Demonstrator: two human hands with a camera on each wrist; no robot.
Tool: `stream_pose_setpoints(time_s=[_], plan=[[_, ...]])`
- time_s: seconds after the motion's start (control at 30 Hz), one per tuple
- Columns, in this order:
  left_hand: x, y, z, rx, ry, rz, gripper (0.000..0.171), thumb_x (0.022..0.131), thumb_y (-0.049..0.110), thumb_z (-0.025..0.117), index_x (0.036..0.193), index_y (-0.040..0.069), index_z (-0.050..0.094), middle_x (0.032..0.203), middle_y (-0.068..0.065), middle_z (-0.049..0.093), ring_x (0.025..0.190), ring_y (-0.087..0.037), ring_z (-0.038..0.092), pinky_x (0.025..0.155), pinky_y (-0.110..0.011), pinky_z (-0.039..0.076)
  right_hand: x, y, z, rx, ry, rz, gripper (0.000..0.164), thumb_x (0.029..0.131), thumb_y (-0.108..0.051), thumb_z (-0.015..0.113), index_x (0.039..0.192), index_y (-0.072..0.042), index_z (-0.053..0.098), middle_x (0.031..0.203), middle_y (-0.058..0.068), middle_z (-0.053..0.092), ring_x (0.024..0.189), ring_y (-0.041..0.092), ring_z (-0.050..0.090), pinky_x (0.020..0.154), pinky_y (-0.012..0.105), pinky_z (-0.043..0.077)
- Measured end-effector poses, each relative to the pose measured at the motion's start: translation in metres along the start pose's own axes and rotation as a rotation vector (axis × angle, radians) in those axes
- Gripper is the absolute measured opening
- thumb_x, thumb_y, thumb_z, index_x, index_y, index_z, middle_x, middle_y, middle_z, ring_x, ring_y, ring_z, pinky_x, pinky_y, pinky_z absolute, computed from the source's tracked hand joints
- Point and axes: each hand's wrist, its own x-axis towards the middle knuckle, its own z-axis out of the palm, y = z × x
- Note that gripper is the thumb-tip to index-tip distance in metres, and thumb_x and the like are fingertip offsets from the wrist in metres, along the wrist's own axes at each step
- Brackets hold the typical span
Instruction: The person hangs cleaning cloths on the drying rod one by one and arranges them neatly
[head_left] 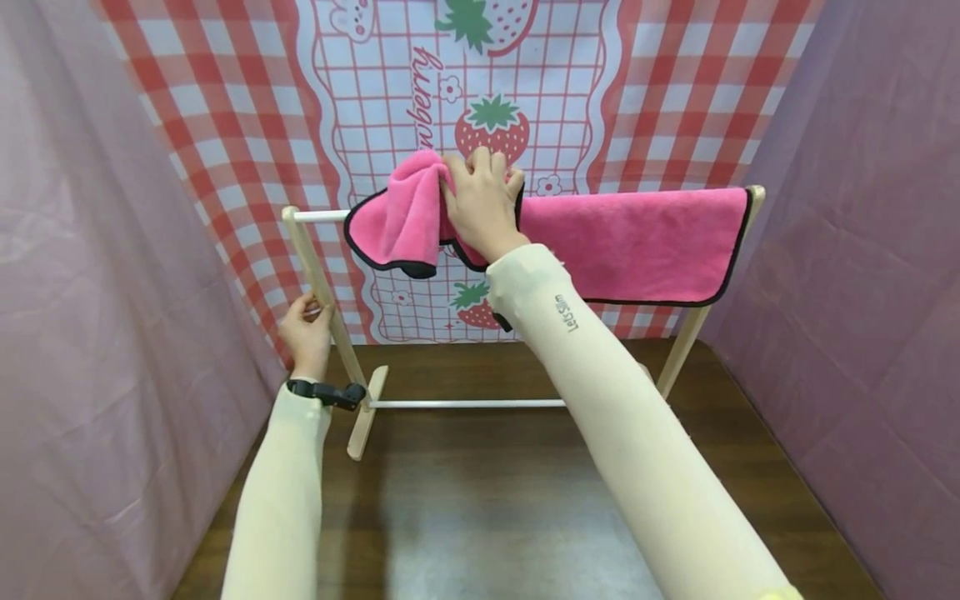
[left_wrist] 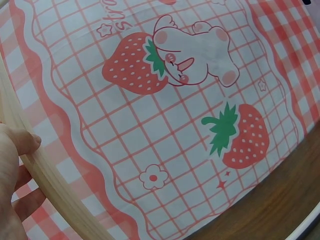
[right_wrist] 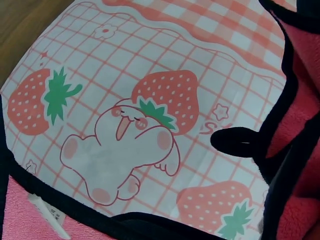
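A pink towel (head_left: pixel 637 242) with black edging hangs over the top rod of a wooden rack. Its right stretch lies flat, while pink cloth (head_left: pixel 408 212) at the left is bunched up in folds. My right hand (head_left: pixel 483 204) grips the bunched cloth at the rod, its fingertips partly hidden. In the right wrist view a black hanging loop (right_wrist: pixel 235 142) sticks out from the towel's edge, and a small white tag (right_wrist: pixel 50 215) shows lower down. With thumb and fingers around it, my left hand (head_left: pixel 306 329) holds the rack's left wooden post (head_left: pixel 341 333).
The rack's left foot (head_left: pixel 367 414) stands on a dark wooden table (head_left: pixel 480 508), and a white lower rod (head_left: pixel 465 404) runs across. Behind hangs a strawberry-print checked cloth (head_left: pixel 667 100). Pinkish drapes close in the left (head_left: pixel 97 292) and right (head_left: pixel 855 275) sides.
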Motion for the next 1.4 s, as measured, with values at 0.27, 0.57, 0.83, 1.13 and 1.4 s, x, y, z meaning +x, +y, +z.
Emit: stream_pose_setpoints(time_s=[0.27,0.57,0.83,1.13,1.4], plan=[[0.003,0.001,0.001,-0.009,0.0,-0.002,0.03,0.085,-0.005,0.07,0.115,-0.006,0.07,0.103,-0.026,0.069,0.07,0.007,0.051,0.069,-0.011,0.046,0.005,0.001,-0.002,-0.096,-0.135,0.007,0.044,0.107,-0.039,0.037,0.145,-0.019,0.047,0.133,0.006,0.052,0.122,0.027,0.043,0.102,0.054,0.027],[0.0,0.002,-0.001,-0.04,0.011,0.0,0.031,0.085,-0.006,0.069,0.116,-0.007,0.069,0.103,-0.026,0.068,0.071,0.002,0.052,0.069,-0.011,0.046,0.004,0.003,-0.005,-0.14,-0.241,-0.003,0.049,0.107,-0.044,0.031,0.147,-0.023,0.048,0.143,0.0,0.054,0.127,0.023,0.045,0.106,0.057,0.026],[-0.007,0.003,0.001,-0.056,0.068,-0.026,0.027,0.085,-0.006,0.067,0.112,-0.009,0.069,0.105,-0.026,0.069,0.071,0.002,0.053,0.069,-0.012,0.046,-0.001,0.003,-0.002,-0.155,-0.238,-0.029,0.05,0.105,-0.049,0.031,0.14,-0.022,0.056,0.135,0.002,0.059,0.121,0.024,0.048,0.103,0.056,0.026],[-0.041,0.011,0.015,-0.182,0.094,-0.01,0.044,0.082,-0.004,0.068,0.124,-0.005,0.056,0.12,-0.017,0.054,0.11,-0.028,0.052,0.088,-0.029,0.045,-0.005,0.007,0.0,-0.153,-0.24,-0.022,0.051,0.105,-0.05,0.031,0.139,-0.021,0.056,0.134,0.003,0.06,0.122,0.025,0.048,0.106,0.059,0.024],[-0.075,0.056,0.03,-0.442,-0.061,-0.026,0.029,0.092,0.005,0.064,0.119,-0.006,0.062,0.112,-0.005,0.063,0.102,-0.009,0.054,0.089,-0.022,0.043,-0.007,0.009,-0.002,-0.129,-0.219,-0.026,0.048,0.105,-0.049,0.034,0.134,-0.019,0.059,0.128,0.005,0.062,0.12,0.027,0.049,0.106,0.061,0.024]])
